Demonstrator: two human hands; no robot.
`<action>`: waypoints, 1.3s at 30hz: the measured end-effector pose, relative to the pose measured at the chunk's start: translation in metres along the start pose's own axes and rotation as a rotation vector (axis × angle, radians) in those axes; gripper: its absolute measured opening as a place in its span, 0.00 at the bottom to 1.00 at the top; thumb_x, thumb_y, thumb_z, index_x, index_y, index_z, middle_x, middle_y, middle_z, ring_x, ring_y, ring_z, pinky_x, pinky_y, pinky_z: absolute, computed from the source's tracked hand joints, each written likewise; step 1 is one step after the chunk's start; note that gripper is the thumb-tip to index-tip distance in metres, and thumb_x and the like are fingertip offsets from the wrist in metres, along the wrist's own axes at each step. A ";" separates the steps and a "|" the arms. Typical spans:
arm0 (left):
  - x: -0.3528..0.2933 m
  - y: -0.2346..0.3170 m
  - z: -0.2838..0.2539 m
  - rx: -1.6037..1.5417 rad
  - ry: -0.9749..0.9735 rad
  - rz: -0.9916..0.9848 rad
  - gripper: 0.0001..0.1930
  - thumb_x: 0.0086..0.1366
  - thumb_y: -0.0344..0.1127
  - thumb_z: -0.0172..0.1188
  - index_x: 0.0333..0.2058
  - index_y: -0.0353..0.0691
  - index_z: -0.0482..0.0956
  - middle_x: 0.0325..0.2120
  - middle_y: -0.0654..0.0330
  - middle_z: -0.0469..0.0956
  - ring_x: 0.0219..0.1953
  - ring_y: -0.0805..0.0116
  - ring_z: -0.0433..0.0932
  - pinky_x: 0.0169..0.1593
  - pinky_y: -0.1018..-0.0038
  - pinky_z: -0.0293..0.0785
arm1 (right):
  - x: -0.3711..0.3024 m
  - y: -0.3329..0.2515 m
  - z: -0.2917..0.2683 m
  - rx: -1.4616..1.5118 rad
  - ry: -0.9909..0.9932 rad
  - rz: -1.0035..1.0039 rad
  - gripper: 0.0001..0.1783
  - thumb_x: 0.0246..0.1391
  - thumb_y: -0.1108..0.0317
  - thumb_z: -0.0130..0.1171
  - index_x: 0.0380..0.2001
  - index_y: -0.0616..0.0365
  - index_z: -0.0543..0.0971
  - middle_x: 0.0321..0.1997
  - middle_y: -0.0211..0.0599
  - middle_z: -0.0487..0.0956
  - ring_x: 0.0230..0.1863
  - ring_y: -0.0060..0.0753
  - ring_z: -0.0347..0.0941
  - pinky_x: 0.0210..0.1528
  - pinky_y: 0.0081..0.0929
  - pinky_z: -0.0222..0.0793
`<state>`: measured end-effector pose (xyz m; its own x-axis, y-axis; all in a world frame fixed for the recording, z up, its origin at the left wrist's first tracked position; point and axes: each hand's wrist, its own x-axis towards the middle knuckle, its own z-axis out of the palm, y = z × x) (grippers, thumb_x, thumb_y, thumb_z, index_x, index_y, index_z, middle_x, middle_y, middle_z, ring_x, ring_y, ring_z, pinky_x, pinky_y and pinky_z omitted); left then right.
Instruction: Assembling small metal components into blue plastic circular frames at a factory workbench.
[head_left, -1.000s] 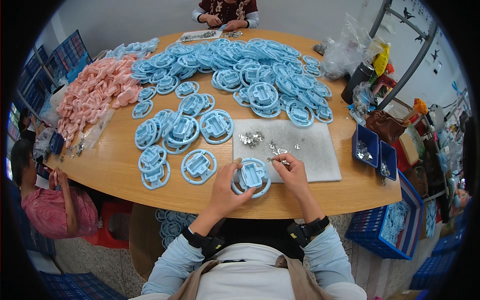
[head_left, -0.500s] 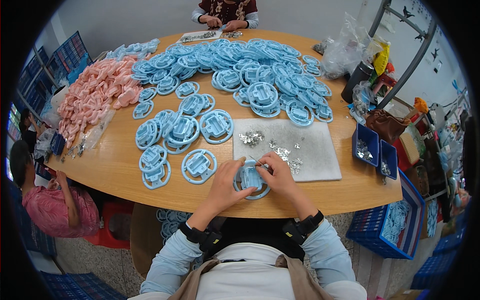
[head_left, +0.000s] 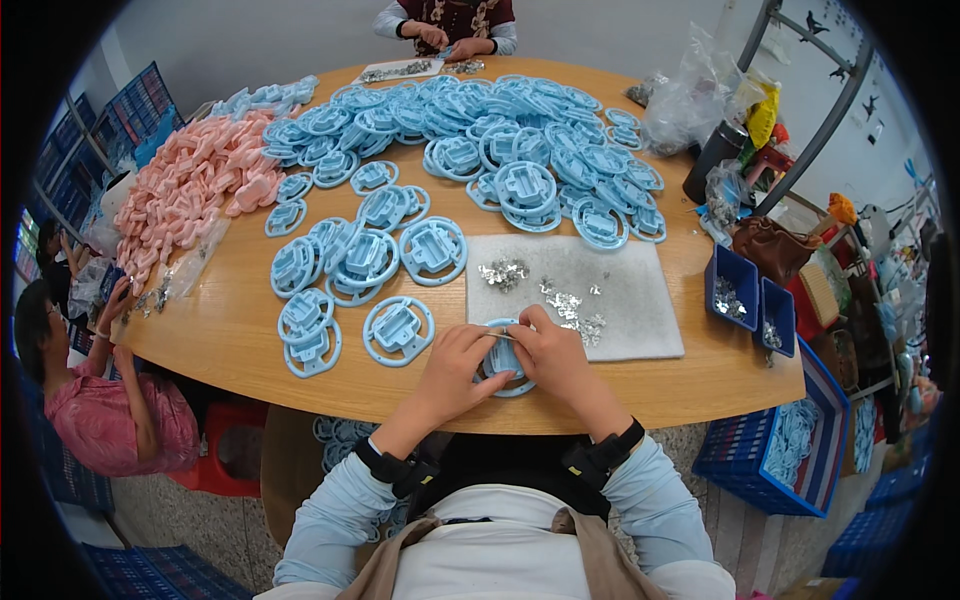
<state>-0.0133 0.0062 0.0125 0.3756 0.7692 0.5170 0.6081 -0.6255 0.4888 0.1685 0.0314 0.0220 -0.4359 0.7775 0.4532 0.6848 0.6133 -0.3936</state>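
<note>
A light-blue plastic wheel-shaped part (head_left: 500,364) lies at the table's near edge, partly under my fingers. My left hand (head_left: 452,372) is closed around its left side, with the thumb along its lower rim. My right hand (head_left: 553,362) is pinched over the part's upper right, on a thin metal tool (head_left: 496,334) that lies across the upper middle; its exact kind is hard to make out. Just beyond sits a white foam sheet (head_left: 640,300) with small silver metal clips (head_left: 566,304) in loose heaps. Several similar blue wheel parts (head_left: 398,331) lie to the left.
A large pile of blue parts (head_left: 525,188) and a heap of pink parts (head_left: 190,185) cover the far table. Two blue bins (head_left: 730,290) with metal pieces stand right. A blue crate (head_left: 740,465) is below. One person (head_left: 120,420) sits left, another (head_left: 455,30) opposite.
My right hand has shifted slightly left, and the thin tool now lies flatter across the part. My left fingers have closed in toward it. The person at left has raised a hand.
</note>
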 end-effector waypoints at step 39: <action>0.017 -0.005 0.006 -0.015 -0.105 -0.056 0.31 0.36 0.43 0.72 0.41 0.35 0.75 0.39 0.54 0.69 0.43 0.55 0.66 0.47 0.64 0.64 | -0.035 -0.027 0.004 -0.293 -0.057 0.161 0.25 0.40 0.69 0.59 0.48 0.46 0.75 0.29 0.33 0.71 0.28 0.34 0.75 0.26 0.32 0.71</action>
<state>-0.0056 0.0232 0.0153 0.4133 0.8120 0.4121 0.6199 -0.5824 0.5259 0.1630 -0.0120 0.0132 -0.3350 0.8726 0.3556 0.8824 0.4228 -0.2063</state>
